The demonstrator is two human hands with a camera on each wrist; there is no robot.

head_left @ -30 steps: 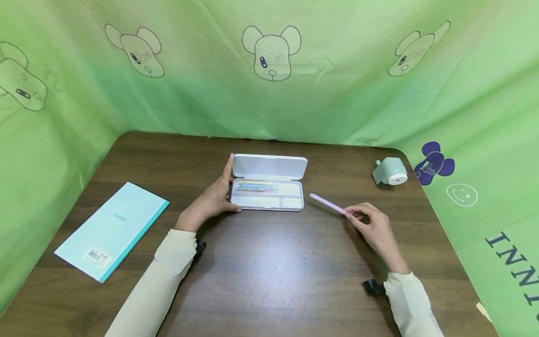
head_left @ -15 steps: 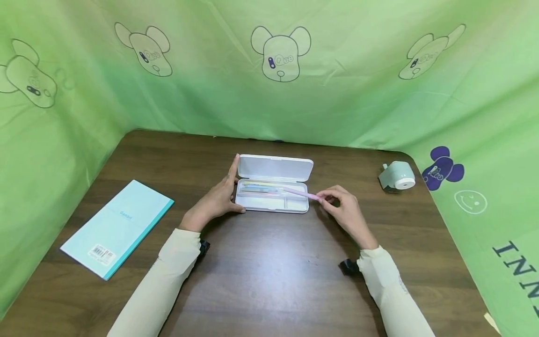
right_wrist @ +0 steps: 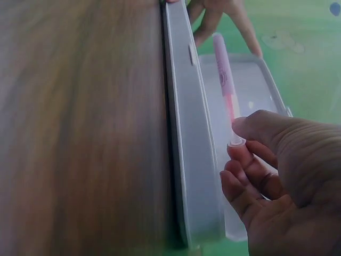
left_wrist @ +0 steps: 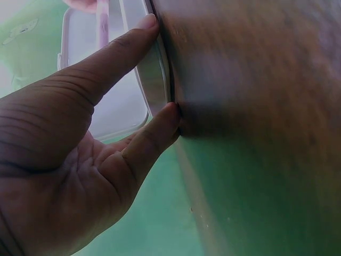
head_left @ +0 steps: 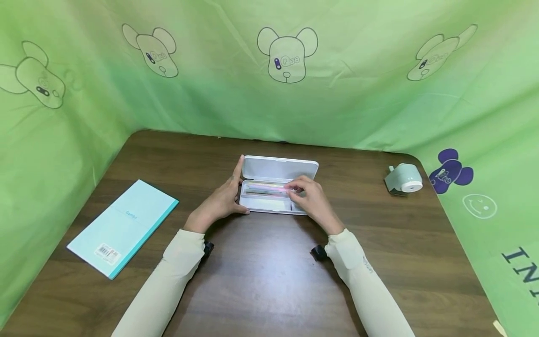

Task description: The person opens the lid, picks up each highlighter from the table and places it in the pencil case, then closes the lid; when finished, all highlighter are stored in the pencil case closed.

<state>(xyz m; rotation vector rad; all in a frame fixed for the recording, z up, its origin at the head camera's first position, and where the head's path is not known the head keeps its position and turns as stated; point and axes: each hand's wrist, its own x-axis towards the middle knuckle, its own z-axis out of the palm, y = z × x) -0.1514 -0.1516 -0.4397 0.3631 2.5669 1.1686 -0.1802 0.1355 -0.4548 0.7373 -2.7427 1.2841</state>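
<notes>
A white pencil case [head_left: 265, 204] lies with its lid [head_left: 280, 167] raised. Several slim pens or pencils [head_left: 263, 185] lie in its rear compartment. My left hand [head_left: 219, 201] braces the case's left end, the thumb at the front corner and a straight finger up by the lid's edge. In the left wrist view, the fingertips touch the case's side wall. Over the rear compartment, my right hand [head_left: 310, 199] pinches a lilac pen [right_wrist: 225, 77] near its clear end, between thumb and fingers. The pen points left along the case. Whether it touches the compartment floor I cannot tell.
On the brown wooden table [head_left: 261, 281], a light blue notebook [head_left: 122, 229] lies to the left. A pale green pencil sharpener [head_left: 403, 179] stands at the right. A green printed cloth [head_left: 219, 103] hangs behind the table's back edge.
My right hand has carried the lilac pen leftward from the table's right side to over the case's rear compartment. My left hand stays at the case. The head view has shifted slightly.
</notes>
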